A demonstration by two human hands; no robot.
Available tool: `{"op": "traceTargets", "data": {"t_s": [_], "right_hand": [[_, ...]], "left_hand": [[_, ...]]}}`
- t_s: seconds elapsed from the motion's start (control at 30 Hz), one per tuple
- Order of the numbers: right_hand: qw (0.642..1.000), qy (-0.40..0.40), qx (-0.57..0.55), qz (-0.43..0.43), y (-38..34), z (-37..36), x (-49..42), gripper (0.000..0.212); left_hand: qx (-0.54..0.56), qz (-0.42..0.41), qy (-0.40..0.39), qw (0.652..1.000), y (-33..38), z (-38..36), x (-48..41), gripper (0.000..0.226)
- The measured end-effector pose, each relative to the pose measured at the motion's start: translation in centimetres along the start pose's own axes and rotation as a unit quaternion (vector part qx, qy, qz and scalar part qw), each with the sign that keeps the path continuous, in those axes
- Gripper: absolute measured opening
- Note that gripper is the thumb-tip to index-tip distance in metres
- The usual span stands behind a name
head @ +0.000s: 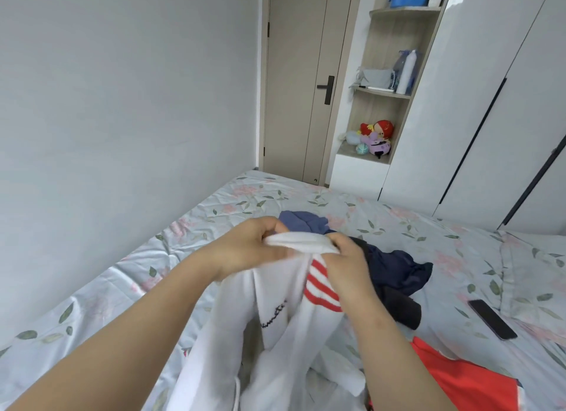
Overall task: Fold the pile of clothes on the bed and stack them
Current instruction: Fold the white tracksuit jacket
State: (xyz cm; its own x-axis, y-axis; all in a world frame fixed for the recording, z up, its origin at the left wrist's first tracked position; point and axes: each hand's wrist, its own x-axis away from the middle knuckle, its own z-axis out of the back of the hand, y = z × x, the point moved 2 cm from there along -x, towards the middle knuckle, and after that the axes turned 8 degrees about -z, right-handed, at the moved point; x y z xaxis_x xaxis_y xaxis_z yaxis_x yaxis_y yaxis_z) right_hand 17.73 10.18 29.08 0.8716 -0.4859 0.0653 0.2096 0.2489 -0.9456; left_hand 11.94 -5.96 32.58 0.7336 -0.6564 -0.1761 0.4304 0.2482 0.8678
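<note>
White garment (275,334), red-striped: top edge pinched between left hand (245,251) and right hand (346,266), body hanging below, above bed (92,303). Dark clothes pile (398,276) just beyond, right.

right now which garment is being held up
The white red-striped garment, pinched by left hand and right hand; the blue piece, navy piece and orange piece lie on the bed.

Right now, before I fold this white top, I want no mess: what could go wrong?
The left hand and right hand pinch the white top bunched at its upper edge, so it may fold crooked unless spread flat. Its lower part drapes near the red garment and could drag it. The phone lies on the bed and could get buried.
</note>
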Motion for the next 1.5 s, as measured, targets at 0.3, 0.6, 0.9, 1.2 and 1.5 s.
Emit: {"op": "traceTargets", "data": {"t_s": [0.3,0.6,0.9,1.2,1.5], "right_hand": [[0.985,0.06,-0.16,0.029,-3.6,2.6,0.0,0.027],[0.991,0.048,0.113,-0.052,0.7,4.0,-1.4,0.034],[0.967,-0.171,0.187,0.01,2.0,-3.0,1.2,0.023],[0.998,-0.051,-0.021,0.033,1.1,-1.3,1.4,0.026],[0.991,0.117,0.007,-0.071,4.5,2.3,0.0,0.011]], "left_hand": [[-0.266,0.144,0.131,0.944,-10.0,-0.6,3.7,0.02],[0.011,0.164,0.199,0.966,-10.9,0.1,2.9,0.022],[-0.015,-0.042,0.015,0.999,-2.2,-1.2,0.4,0.064],[-0.183,0.114,-0.021,0.976,-8.1,-2.4,3.0,0.016],[-0.146,0.12,0.133,0.973,-11.0,-3.0,3.4,0.019]]}}
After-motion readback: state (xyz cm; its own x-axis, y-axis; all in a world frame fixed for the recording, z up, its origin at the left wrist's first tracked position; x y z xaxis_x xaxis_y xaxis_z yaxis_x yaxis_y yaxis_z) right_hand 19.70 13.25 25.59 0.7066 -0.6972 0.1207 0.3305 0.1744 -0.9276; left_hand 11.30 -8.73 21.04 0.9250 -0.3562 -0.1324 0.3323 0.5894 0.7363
